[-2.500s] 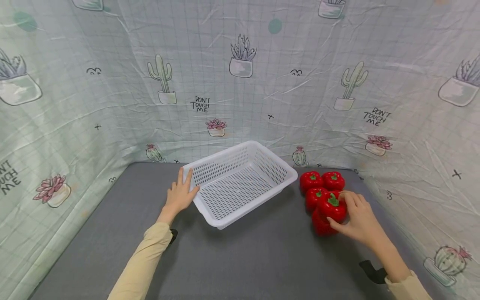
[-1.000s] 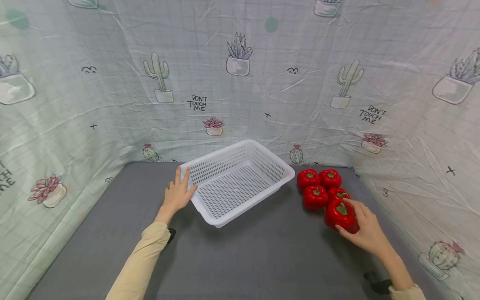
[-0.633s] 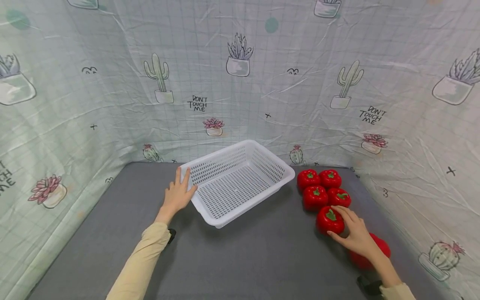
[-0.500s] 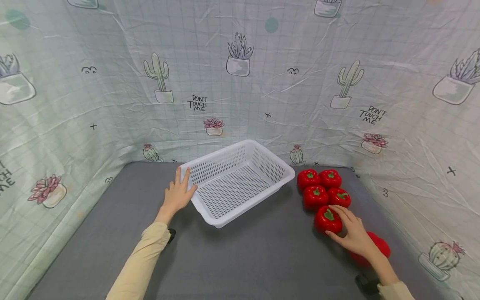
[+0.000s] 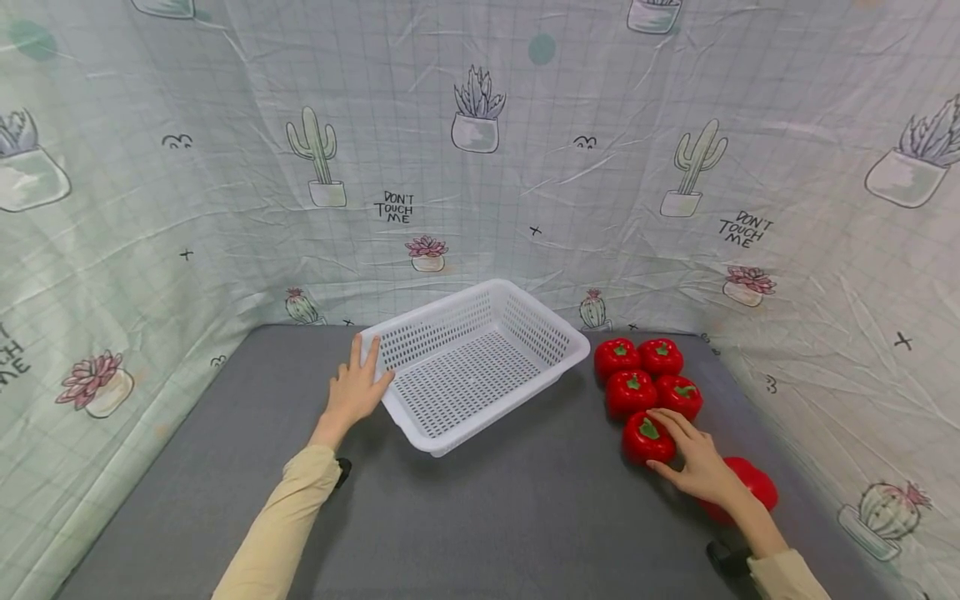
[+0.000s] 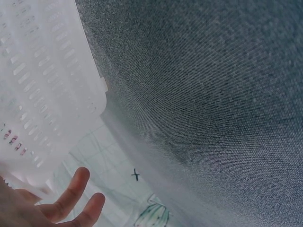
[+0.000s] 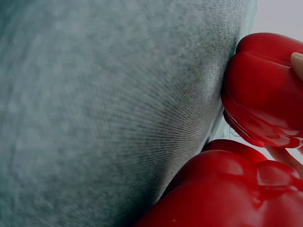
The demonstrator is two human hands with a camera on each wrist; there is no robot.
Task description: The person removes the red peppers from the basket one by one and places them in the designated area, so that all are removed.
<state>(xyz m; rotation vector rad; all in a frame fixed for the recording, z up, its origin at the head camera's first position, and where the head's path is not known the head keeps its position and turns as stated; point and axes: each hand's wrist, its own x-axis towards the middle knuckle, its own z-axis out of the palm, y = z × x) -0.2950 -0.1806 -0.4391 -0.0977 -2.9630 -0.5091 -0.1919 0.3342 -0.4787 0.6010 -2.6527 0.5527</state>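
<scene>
My right hand [image 5: 697, 462] grips a red bell pepper [image 5: 637, 448], thumb on its near side and fingers over its far side. In the right wrist view the thumb lies on this pepper [image 7: 265, 85]. Another red bell pepper [image 5: 756, 486] sits beneath the right wrist, partly hidden by it. Just beyond the gripped one stands a cluster of several red bell peppers [image 5: 632, 392] with green stems. My left hand [image 5: 352, 393] rests with spread, fairly straight fingers on the left end of a white perforated basket [image 5: 487, 421]. Nothing lies inside the basket.
A dark grey cloth-covered table [image 5: 510, 525] lies under everything. Pale curtain walls [image 5: 525, 192] with printed cacti rise behind it and on both sides. The basket stands at an angle near the back wall, left of the peppers.
The right hand has moved the gripped pepper left, nearer the front of the cluster. The pepper by the right wrist has come into view. The left hand and basket keep their places.
</scene>
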